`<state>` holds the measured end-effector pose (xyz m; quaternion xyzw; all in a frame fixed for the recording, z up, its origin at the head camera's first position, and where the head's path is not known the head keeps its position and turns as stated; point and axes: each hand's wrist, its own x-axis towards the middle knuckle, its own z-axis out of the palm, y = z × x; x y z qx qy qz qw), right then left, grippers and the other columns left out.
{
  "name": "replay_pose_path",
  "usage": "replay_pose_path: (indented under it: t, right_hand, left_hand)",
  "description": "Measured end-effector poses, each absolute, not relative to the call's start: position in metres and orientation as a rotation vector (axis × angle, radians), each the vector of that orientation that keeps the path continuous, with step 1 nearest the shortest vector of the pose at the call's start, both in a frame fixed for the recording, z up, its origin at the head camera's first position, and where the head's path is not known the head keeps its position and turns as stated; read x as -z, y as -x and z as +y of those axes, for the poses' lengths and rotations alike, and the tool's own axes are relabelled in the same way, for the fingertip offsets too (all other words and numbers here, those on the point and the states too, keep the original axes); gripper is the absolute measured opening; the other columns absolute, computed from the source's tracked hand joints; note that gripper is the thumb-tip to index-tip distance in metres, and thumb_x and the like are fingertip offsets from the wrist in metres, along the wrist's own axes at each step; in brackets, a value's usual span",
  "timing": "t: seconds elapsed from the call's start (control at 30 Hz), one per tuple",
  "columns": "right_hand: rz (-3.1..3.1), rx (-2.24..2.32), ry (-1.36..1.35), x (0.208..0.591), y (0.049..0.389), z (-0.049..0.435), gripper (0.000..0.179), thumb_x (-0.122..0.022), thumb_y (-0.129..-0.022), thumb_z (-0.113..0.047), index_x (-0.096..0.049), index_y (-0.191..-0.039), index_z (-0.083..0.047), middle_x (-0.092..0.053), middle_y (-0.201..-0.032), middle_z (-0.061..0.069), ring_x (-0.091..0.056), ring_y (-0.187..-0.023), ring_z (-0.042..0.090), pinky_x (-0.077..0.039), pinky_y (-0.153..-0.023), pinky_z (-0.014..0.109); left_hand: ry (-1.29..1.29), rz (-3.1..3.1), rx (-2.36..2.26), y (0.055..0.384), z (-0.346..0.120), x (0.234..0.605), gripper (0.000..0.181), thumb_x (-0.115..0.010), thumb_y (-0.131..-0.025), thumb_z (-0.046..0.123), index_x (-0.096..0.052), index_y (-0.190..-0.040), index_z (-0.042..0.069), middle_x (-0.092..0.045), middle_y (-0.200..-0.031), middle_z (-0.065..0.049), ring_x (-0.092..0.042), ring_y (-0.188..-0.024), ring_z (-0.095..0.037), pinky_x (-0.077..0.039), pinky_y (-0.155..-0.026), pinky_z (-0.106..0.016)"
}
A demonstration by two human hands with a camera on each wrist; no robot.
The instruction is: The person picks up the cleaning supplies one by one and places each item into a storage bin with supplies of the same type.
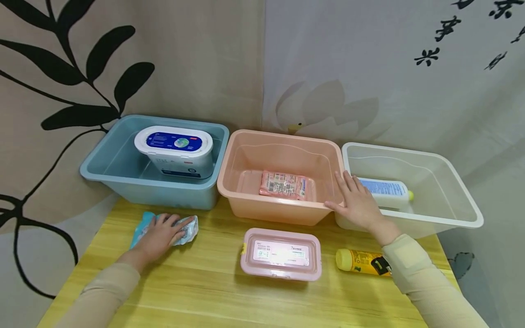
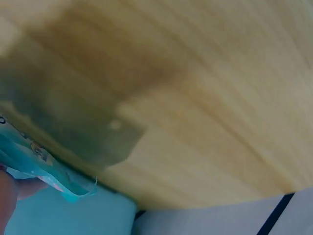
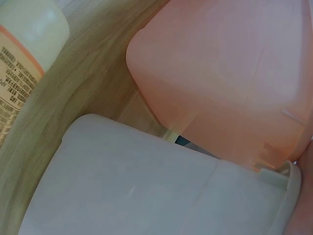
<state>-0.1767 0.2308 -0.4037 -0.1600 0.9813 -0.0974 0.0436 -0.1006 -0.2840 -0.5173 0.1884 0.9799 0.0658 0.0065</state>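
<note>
At the left of the table, my left hand (image 1: pixel 162 234) grips a soft blue plastic packet (image 1: pixel 186 230) from above, its fingers spread over it. In the left wrist view the packet's shiny edge (image 2: pixel 39 161) shows beside a finger; its underside is hidden. My right hand (image 1: pixel 358 202) rests with extended fingers where the rims of the peach bin (image 1: pixel 283 212) and the white bin (image 1: pixel 434 218) meet. A pink packet (image 1: pixel 283 185) lies in the peach bin. Inside the white bin, a white bottle (image 1: pixel 385 193) with a blue label lies on its side.
A blue bin (image 1: pixel 151 193) at the left holds a white lidded tub (image 1: pixel 176 152). In front of the bins, a pink lidded box (image 1: pixel 280 254) stands on the wooden table (image 1: pixel 205 291). A yellow bottle (image 1: pixel 361 262) lies near the right forearm, partly covered by the sleeve.
</note>
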Motion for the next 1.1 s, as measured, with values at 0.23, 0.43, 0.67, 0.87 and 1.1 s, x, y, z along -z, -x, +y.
replay_pose_path:
  t: [0.23,0.43,0.67,0.87,1.1]
  right_hand:
    - [2.999,0.292,0.486,0.403,0.176,0.232,0.089,-0.044,-0.09,-0.061,-0.007,-0.151,-0.009,-0.006,-0.155,0.024,-0.012,-0.138,0.052,-0.014,-0.11,0.064]
    - [2.996,0.291,0.484,0.401,0.176,0.232,0.09,-0.043,-0.09,-0.062,-0.005,-0.151,-0.009,-0.006,-0.155,0.024,-0.011,-0.138,0.051,-0.014,-0.109,0.065]
    - [2.995,0.29,0.479,0.401,0.177,0.231,0.089,-0.042,-0.09,-0.062,-0.005,-0.151,-0.01,-0.006,-0.156,0.024,-0.011,-0.138,0.051,-0.014,-0.108,0.067]
    - [3.02,0.352,0.49,0.401,0.175,0.23,0.092,-0.037,-0.086,-0.071,-0.008,-0.152,-0.013,-0.009,-0.156,0.022,-0.014,-0.138,0.051,-0.015,-0.107,0.069]
    - [3.003,0.331,0.494,0.403,0.177,0.232,0.091,-0.04,-0.088,-0.066,-0.005,-0.152,-0.012,-0.007,-0.155,0.024,-0.012,-0.139,0.05,-0.012,-0.108,0.068]
  left_hand:
    - [-0.664,3.067,-0.083,0.1,-0.283,0.496,0.046,-0.05,-0.095,0.031,-0.042,-0.14,0.025,-0.05,-0.123,-0.011,-0.042,-0.113,-0.036,-0.033,-0.095,-0.068]
    - [-0.724,3.083,-0.017,0.098,-0.282,0.482,0.046,-0.05,-0.096,0.033,-0.042,-0.14,0.024,-0.051,-0.119,-0.01,-0.044,-0.109,-0.033,-0.038,-0.093,-0.061]
    - [-0.779,3.082,0.009,0.096,-0.277,0.463,0.048,-0.051,-0.095,0.033,-0.042,-0.141,0.025,-0.052,-0.115,-0.006,-0.045,-0.106,-0.028,-0.042,-0.089,-0.054]
    - [-0.872,3.101,0.017,0.093,-0.269,0.448,0.046,-0.049,-0.096,0.034,-0.043,-0.141,0.027,-0.051,-0.112,-0.004,-0.045,-0.101,-0.023,-0.043,-0.084,-0.05]
    - [-0.858,3.073,0.03,0.091,-0.259,0.428,0.048,-0.051,-0.095,0.035,-0.041,-0.142,0.028,-0.051,-0.115,-0.004,-0.044,-0.104,-0.024,-0.043,-0.086,-0.053]
